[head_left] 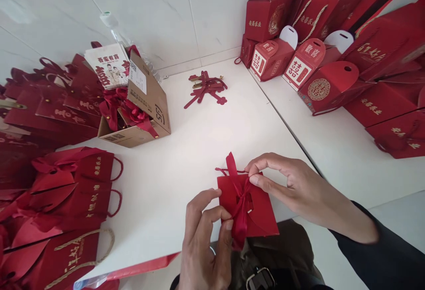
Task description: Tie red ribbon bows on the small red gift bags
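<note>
A red gift box [264,212] sits at the front edge of the white table, its top facing me. Across that top runs a red ribbon [241,228], gathered into a knot or bow near the middle, with one end pointing up past the far side. My left hand [207,237] pinches the ribbon on the left between thumb and forefinger, another finger resting on the box's corner. At the upper right, my right hand [282,179] has thumb and forefinger closed on another part of the ribbon. A thin red cord shows behind the box.
A cardboard box [151,99] of red ribbons, with printed cards [108,66] on it, stands at back left. Red straps [207,87] lie in a pile near the wall. Ribbon-tied red boxes [94,192] line the left; more red boxes [270,59] stack up on the right.
</note>
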Motion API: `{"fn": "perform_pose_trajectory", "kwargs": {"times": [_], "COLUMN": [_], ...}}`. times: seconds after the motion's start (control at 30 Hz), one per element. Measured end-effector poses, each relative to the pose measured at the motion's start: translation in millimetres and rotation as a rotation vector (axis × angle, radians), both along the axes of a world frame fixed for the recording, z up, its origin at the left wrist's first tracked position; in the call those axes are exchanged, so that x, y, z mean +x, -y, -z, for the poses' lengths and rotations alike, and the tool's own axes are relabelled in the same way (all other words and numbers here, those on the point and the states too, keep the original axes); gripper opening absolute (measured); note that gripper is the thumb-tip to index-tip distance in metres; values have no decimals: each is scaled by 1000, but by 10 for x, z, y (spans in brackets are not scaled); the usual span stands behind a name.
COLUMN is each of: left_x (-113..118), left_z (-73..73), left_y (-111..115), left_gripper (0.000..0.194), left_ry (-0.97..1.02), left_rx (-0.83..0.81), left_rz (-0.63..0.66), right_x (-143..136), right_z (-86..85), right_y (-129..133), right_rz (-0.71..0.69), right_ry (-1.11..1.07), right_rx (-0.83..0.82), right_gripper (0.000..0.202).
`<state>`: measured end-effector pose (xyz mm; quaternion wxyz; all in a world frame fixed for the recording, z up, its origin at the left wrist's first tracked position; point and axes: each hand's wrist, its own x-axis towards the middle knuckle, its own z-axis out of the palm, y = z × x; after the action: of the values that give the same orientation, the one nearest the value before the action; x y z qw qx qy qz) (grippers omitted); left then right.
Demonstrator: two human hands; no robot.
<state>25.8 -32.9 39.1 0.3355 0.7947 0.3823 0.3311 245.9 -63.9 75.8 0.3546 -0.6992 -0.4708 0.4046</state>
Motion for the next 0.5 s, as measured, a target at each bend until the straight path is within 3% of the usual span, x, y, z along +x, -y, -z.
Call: {"fn": "perform_pose_trajectory", "kwargs": {"times": [0.5], "left_x": [9], "left_z": [-17], "left_y": [23], "left_gripper": [15], "left_ry": [12], "left_rx": [-93], "left_rz": [-38], "right_x": [-2], "right_z": [7], "right_y": [-2], "right_rz": [-5], "right_ry": [-48], "right_rx": [-46], "right_gripper": [30]}}
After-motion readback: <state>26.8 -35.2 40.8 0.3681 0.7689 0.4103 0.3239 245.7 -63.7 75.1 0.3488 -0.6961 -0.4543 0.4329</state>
